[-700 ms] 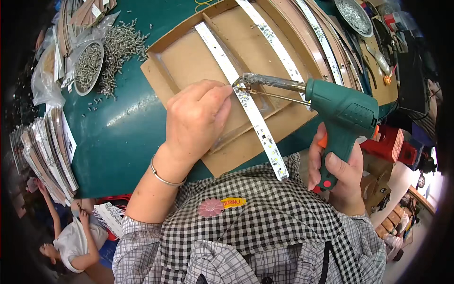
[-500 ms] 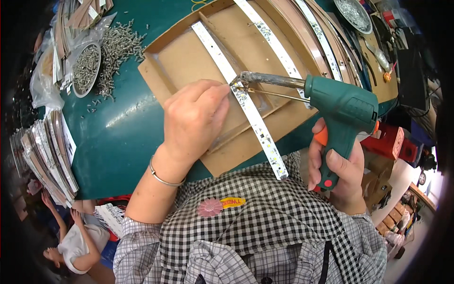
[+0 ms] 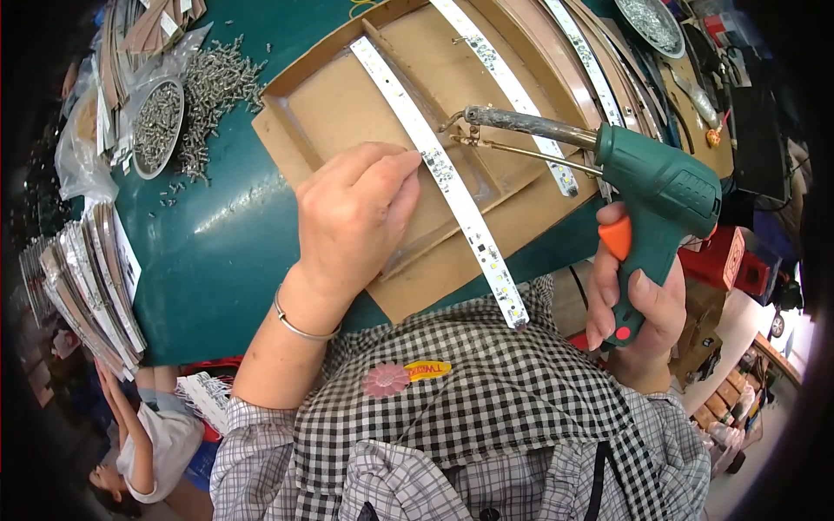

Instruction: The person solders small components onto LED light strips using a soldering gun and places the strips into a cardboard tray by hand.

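As I watch from afar, nearest: one checked apron (image 3: 521, 382); my right hand (image 3: 658, 310), clenched round the handle of a green soldering gun (image 3: 669, 182), its tip clear of the strip; my left hand (image 3: 354, 208), fingertips closed at the edge of one white circuit strip (image 3: 460, 211), anything between them hidden; strip, lying across a cardboard tray (image 3: 334, 122); beyond, one bowl (image 3: 180, 130), metal parts.

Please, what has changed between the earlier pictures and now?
The right hand has moved the green soldering gun to the right; its tip is now away from the white strip. The gun remains gripped, and the left hand stays at the strip's edge.
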A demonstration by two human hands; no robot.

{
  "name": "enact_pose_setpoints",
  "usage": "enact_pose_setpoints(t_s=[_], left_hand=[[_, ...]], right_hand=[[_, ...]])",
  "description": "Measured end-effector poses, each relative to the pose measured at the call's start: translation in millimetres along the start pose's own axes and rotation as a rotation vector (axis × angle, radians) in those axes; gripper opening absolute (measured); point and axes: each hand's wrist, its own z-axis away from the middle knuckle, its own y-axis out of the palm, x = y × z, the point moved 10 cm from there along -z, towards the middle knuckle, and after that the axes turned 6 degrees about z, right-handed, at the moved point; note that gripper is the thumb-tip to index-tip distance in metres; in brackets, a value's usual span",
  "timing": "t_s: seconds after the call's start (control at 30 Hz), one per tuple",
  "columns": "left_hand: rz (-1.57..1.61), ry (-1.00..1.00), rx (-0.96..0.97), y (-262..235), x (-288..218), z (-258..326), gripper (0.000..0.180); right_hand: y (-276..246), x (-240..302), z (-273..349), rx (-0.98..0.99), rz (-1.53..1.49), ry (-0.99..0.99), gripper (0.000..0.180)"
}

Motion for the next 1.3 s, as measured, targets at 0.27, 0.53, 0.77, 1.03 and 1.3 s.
enact_pose_setpoints(t_s=[0.27,0.53,0.77,1.03,1.3], left_hand=[[0.008,-0.015,-0.009,-1.2,1.8,0.0,0.017],[0.027,-0.022,-0.012,0.7,3.4,1.1,0.016],[0.016,-0.020,0.012,2.8,2.5,0.7,0.017],[0.001,-0.012,0.016,4.0,2.5,2.7,0.019],[0.028,-0.008,-0.015,-0.1,0.7,-0.9,0.017]], right_hand=[[2.8,-5.7,1.0,0.077,0.038,0.035,0.058],[4.8,-11.6,0.8,0.100,0.078,0.075,0.049],[0.0,-14.8,1.7,0.083,0.102,0.092,0.045],[-0.5,17.6,-4.7,0.004,0.105,-0.180,0.068],[-5.8,20.0,-0.7,0.048,0.145,-0.259,0.079]])
